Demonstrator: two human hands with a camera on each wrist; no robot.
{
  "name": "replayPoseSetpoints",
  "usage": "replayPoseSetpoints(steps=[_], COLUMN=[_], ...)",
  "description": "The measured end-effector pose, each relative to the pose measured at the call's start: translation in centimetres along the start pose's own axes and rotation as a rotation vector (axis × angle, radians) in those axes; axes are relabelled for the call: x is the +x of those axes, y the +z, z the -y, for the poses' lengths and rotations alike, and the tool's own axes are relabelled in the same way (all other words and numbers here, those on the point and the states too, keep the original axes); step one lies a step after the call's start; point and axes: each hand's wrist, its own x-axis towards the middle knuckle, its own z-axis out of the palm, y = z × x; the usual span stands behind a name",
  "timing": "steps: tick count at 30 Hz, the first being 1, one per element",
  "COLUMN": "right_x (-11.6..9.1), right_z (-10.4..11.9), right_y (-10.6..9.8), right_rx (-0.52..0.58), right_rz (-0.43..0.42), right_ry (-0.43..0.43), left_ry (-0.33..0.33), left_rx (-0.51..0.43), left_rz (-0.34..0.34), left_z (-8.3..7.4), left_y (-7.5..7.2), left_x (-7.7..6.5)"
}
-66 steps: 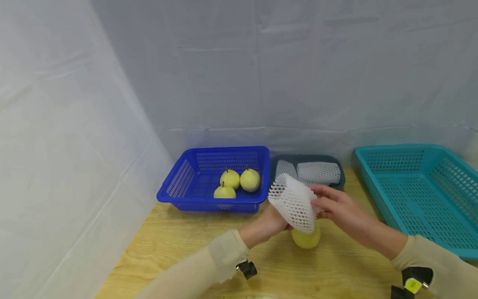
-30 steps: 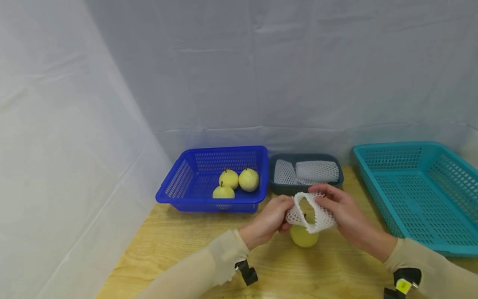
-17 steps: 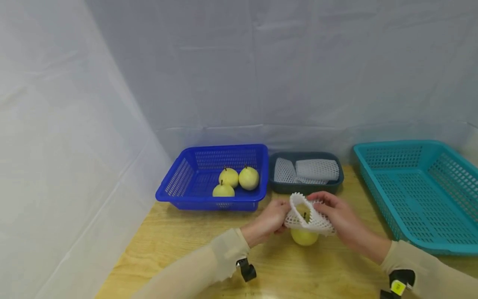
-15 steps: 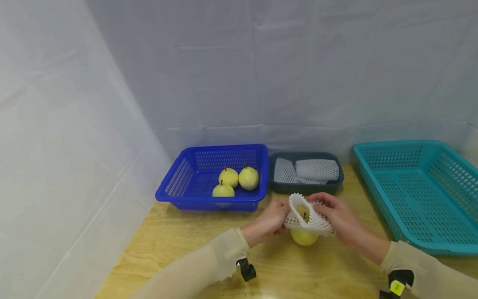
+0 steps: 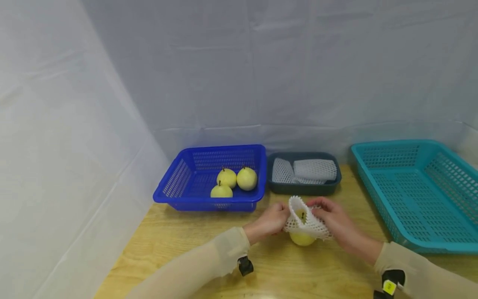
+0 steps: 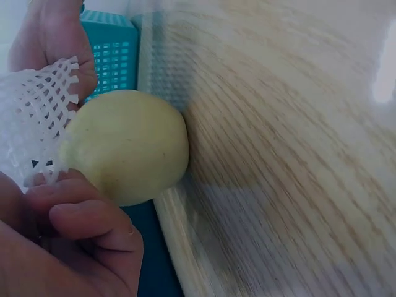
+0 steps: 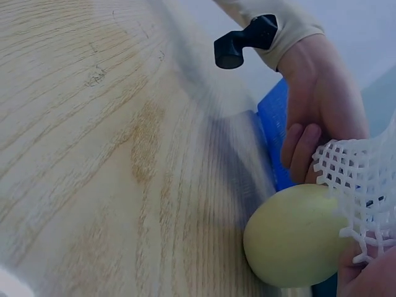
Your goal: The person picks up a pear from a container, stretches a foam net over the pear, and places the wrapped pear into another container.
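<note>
we see the left hand (image 5: 270, 219) and right hand (image 5: 337, 219) pinching a white foam net (image 5: 310, 228), it sits around the upper part of a yellow pear (image 5: 301, 239) on the table (image 5: 317, 274), yellow label (image 5: 389, 287) at near right, writing too small to read

No text, brand or number can be read for certain. The one label in sight is a small, bright yellow, four-sided sticker (image 5: 389, 287), at the lower right of the head frame. It sits tilted on the black wrist-worn device (image 5: 393, 275) strapped over the cuff of the beige fabric right sleeve (image 5: 414, 270). Small dark marks show near the middle of the sticker, too tiny and blurred to tell whether they are letters or digits.
</note>
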Motion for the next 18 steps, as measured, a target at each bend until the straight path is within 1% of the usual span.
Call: replayPoseSetpoints(steps=[4, 9, 13, 18], right_x=[0.0, -0.1, -0.2, -0.3], right_z=[-0.6, -1.1, -1.3, -1.8], right_y=[0.1, 0.2, 0.3, 0.2], right_rx=[-0.025, -0.049, -0.048, -0.044], right_rz=[-0.003, -0.001, -0.004, -0.009], right_ry=[-0.03, -0.017, -0.004, 0.006], left_ry=[0.01, 0.012, 0.015, 0.035], left_rx=[0.057, 0.086, 0.11, 0.152], left_rz=[0.011, 0.025, 0.039, 0.04], left_z=[0.4, 1.0, 1.5, 1.8], left_y=[-0.1, -0.1, -0.2, -0.1], left_x=[0.2, 0.5, 0.8, 0.9])
